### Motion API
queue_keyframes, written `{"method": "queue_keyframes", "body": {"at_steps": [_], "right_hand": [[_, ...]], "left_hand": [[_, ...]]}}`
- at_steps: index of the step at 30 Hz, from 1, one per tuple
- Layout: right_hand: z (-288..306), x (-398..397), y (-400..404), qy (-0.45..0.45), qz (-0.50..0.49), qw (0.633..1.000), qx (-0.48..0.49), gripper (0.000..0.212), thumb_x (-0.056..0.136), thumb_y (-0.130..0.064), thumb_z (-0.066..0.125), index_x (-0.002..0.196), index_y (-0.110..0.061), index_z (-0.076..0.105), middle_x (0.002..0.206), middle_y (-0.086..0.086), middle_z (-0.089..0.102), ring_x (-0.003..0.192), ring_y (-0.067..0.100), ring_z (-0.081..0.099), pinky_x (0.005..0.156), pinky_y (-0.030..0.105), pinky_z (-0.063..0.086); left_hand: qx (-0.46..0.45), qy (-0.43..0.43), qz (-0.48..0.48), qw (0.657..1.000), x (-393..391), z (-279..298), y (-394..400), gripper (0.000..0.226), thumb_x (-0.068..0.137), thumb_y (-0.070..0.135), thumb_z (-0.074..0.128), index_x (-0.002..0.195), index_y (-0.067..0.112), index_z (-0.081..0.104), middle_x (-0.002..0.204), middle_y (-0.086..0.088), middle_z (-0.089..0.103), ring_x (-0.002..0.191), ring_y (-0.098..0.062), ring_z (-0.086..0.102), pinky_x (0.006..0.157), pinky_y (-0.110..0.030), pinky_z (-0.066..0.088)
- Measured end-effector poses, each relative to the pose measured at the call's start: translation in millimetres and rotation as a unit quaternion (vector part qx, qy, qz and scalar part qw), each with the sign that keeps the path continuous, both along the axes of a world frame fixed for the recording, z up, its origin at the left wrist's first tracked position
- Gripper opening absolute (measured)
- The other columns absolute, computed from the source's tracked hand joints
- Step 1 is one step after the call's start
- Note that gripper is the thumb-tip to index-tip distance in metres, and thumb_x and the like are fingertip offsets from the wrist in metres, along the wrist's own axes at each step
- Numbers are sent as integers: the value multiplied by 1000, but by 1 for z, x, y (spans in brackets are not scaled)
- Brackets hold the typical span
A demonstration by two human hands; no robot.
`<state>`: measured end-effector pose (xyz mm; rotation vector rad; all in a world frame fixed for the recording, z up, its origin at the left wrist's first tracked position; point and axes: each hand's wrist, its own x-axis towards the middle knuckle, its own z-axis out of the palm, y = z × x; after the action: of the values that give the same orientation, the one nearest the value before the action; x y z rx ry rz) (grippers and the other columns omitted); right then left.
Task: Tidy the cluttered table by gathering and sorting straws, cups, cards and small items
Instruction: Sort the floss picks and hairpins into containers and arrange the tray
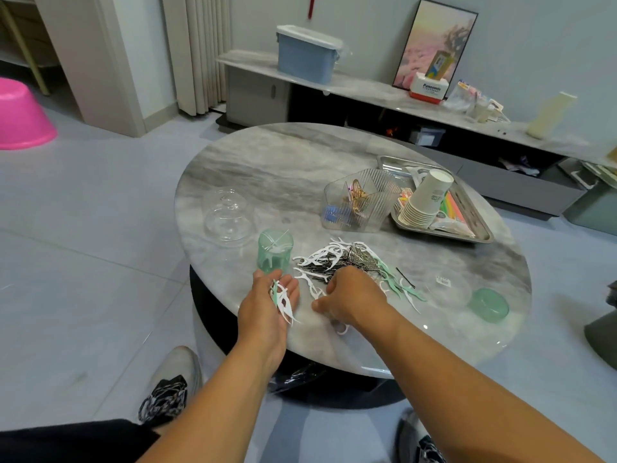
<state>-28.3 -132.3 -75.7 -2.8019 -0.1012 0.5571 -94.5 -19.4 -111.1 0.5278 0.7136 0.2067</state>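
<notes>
A pile of white and green floss picks mixed with dark hairpins (337, 259) lies on the round marble table (267, 168). My left hand (267, 305) is palm up at the near edge and holds several floss picks (282, 300). A green translucent jar (275, 250) stands just beyond its fingers. My right hand (350, 299) rests palm down on the near side of the pile, fingers curled over picks; what they pinch is hidden. The jar's green lid (489, 305) lies to the right.
A clear ribbed organizer (362, 203) with clips stands mid-table. A steel tray (480, 228) holds stacked paper cups (425, 198) and coloured straws. A clear glass dome (228, 215) and a clear lid (449, 289) also sit on the table. Behind is a low cabinet with a blue bin (307, 55).
</notes>
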Motion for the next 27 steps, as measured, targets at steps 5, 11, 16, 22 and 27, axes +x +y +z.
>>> {"method": "queue_keyframes", "body": {"at_steps": [5, 11, 16, 22, 27], "right_hand": [[8, 9, 9, -3, 15, 999, -35, 22, 78, -23, 84, 72, -12, 65, 68, 3, 62, 76, 26, 62, 65, 28, 46], [10, 10, 7, -17, 22, 999, -36, 27, 77, -7, 76, 103, -12, 72, 105, 9, 73, 97, 29, 69, 82, 34, 56], [10, 3, 4, -75, -39, 993, 78, 34, 74, -10, 65, 106, -21, 68, 100, 2, 70, 94, 27, 65, 83, 35, 56], [-4, -35, 31, -201, 84, 972, 92, 15, 87, -27, 59, 90, -21, 72, 83, 2, 73, 82, 28, 67, 64, 32, 46], [1, -15, 16, -177, -8, 970, 168, 16, 90, -31, 63, 92, -22, 76, 84, -3, 75, 81, 20, 69, 72, 32, 54]], "left_hand": [[-15, -18, -5, 1000, 0, 0, 1, 52, 107, 43, 41, 129, -1, 59, 109, -15, 72, 89, -19, 73, 86, -32, 58], [-9, -42, -30, 999, 1, -3, 1, 66, 105, 54, 36, 139, 0, 54, 121, -14, 69, 106, -18, 71, 92, -30, 55], [-6, -58, -43, 997, 2, -5, 2, 72, 103, 59, 32, 141, 2, 53, 128, -12, 67, 112, -16, 68, 98, -31, 53], [-18, -72, -49, 996, 1, -12, 4, 70, 103, 59, 30, 140, 5, 54, 127, -11, 69, 110, -16, 70, 88, -28, 57], [-42, -87, -30, 995, 4, -14, 4, 66, 106, 54, 30, 140, 2, 52, 131, -18, 65, 110, -21, 70, 88, -29, 55]]}}
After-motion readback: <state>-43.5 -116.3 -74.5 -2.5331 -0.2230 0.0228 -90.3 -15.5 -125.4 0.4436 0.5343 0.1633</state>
